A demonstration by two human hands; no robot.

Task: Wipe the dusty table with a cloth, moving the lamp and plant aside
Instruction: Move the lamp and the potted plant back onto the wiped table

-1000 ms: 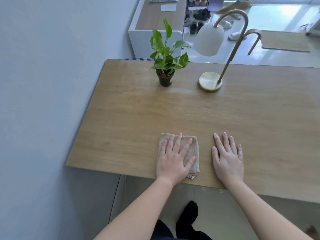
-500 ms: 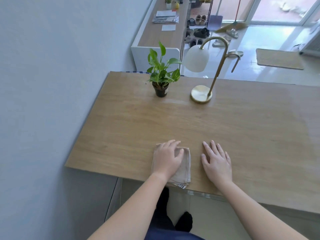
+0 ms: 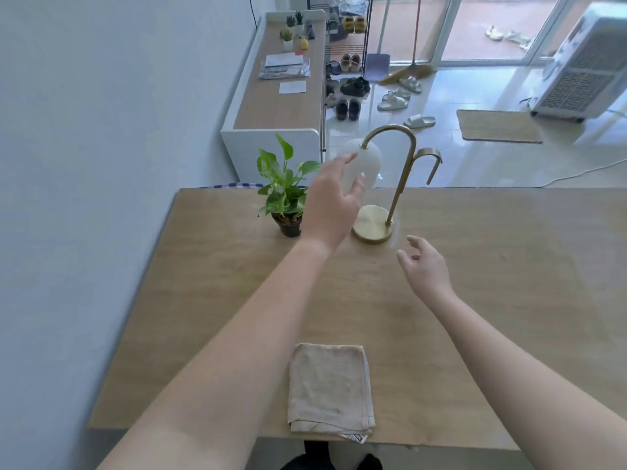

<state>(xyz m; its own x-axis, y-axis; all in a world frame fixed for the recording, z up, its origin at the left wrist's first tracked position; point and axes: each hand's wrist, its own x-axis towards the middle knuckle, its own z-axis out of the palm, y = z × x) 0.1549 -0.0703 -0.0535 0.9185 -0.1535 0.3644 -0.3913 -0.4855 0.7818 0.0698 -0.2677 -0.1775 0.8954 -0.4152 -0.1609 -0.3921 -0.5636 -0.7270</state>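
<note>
A folded beige cloth [image 3: 329, 390] lies alone at the near edge of the wooden table [image 3: 492, 266]. At the far side stand a small potted plant [image 3: 286, 198] and a brass lamp [image 3: 373, 225] with a white glass shade. My left hand [image 3: 334, 201] is raised with fingers spread, just in front of the shade and between plant and lamp; contact cannot be told. My right hand [image 3: 422, 266] hovers open above the table, near the lamp's round base on its right. Neither hand holds anything.
A grey wall runs along the table's left edge. Beyond the far edge stand a white cabinet [image 3: 281, 96] with papers, a shoe rack, loose sandals, a mat and an air cooler [image 3: 583, 62] on the tiled floor.
Both hands left the near edge and reached forward to the lamp. The left hand let go of the cloth, which stays by the near edge. The camera moved closer over the table.
</note>
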